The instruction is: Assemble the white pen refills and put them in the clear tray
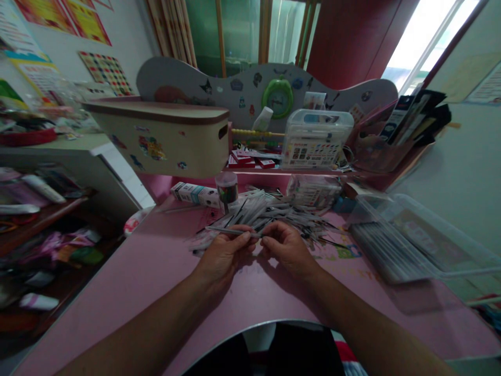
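My left hand and my right hand meet over a pink desk, both pinched on one thin grey pen-like stick that lies level between them. Its left end juts out past my left fingers. Right behind the hands lies a heap of several similar grey and white sticks. My forearms reach in from the bottom edge.
A clear plastic tray with rows of sticks sits at the right. Behind the heap stand a small round jar, a long carton and a clear storage box. A cream bin stands at back left, cluttered shelves at left.
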A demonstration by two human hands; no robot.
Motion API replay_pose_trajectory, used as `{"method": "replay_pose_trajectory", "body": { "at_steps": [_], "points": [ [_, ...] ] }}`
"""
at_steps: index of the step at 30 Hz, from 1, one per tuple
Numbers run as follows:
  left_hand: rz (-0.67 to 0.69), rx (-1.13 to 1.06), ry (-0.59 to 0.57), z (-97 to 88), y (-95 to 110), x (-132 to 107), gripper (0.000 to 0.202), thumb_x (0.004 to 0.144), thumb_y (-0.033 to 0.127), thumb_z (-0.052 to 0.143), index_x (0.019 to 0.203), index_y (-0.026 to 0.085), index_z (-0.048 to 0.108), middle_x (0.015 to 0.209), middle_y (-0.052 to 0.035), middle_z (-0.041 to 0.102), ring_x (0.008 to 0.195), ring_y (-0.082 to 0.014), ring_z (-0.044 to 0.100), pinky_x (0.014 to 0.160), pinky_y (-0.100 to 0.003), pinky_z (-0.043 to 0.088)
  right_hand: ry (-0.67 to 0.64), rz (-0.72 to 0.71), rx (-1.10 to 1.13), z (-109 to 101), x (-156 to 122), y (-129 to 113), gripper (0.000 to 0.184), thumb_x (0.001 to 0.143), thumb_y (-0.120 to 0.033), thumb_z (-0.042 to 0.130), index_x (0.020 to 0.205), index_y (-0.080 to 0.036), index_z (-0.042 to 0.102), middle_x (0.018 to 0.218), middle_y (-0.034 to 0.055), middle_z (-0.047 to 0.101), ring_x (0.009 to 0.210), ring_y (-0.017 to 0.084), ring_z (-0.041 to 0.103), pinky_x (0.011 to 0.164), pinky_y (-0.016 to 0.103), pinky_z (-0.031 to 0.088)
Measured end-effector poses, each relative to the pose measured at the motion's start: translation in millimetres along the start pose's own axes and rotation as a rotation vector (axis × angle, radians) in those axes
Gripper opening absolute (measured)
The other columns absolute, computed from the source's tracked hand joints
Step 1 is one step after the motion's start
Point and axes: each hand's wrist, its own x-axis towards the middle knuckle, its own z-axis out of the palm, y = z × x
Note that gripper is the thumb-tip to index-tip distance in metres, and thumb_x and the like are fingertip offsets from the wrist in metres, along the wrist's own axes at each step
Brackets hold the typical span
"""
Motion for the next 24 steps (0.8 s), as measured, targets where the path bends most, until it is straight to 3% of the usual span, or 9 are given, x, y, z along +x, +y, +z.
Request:
{"method": "replay_pose_trajectory", "body": {
  "at_steps": [5,9,15,20,24],
  "points": [
    [0.016,0.011,0.043,1.8,2.2,0.5,0.015,0.08,-0.001,0.069,0.086,0.012,0.07,0.073,-0.0067,0.076,0.063,-0.0127,0.072,0.063,-0.021,0.061,0.029,0.023,0.018,2.6,-1.8,-1.6,0.016,0.07,-0.025,0.074,0.082,-0.019,0.065,0.068,-0.0028,0.064,0.055,0.01,0.056,0.051,0.023,0.046],
    [0.012,0.003,0.031,1.7,2.3,0.2,0.014,0.079,-0.003,0.069,0.084,0.011,0.07,0.074,-0.0077,0.076,0.065,-0.0123,0.073,0.065,-0.02,0.061,0.071,0.045,0.007,6.1,-7.3,-0.8,0.01,0.077,-0.027,0.069,0.082,-0.02,0.064,0.071,-0.0022,0.062,0.058,0.01,0.055,0.052,0.022,0.045],
    [-0.011,0.0,-0.012,0.5,-0.4,-1.9,0.014,0.077,0.004,0.074,0.088,0.014,0.071,0.075,-0.0069,0.076,0.062,-0.0163,0.072,0.056,-0.028,0.063,0.03,-0.074,-0.215,0.3,-7.4,0.1,0.014,0.087,-0.031,0.062,0.078,-0.02,0.062,0.069,-0.0014,0.059,0.06,0.011,0.053,0.054,0.022,0.043],
    [0.054,-0.037,0.021,3.7,-2.8,-3.9,0.015,0.079,-0.003,0.069,0.082,0.011,0.071,0.076,-0.0066,0.077,0.066,-0.0114,0.073,0.065,-0.018,0.061,-0.041,-0.061,-0.11,-1.4,-3.4,-3.3,0.009,0.08,-0.028,0.066,0.084,-0.021,0.062,0.071,-0.0018,0.062,0.064,0.013,0.058,0.06,0.026,0.051],
    [0.034,-0.084,0.065,8.0,-3.2,-3.3,0.017,0.085,-0.004,0.064,0.082,0.011,0.071,0.072,-0.0059,0.075,0.064,-0.0111,0.073,0.063,-0.017,0.062,0.016,-0.118,-0.132,1.3,-3.2,-4.4,0.01,0.077,-0.027,0.069,0.082,-0.021,0.063,0.074,-0.0003,0.065,0.07,0.015,0.061,0.059,0.025,0.051]
  ]
}}
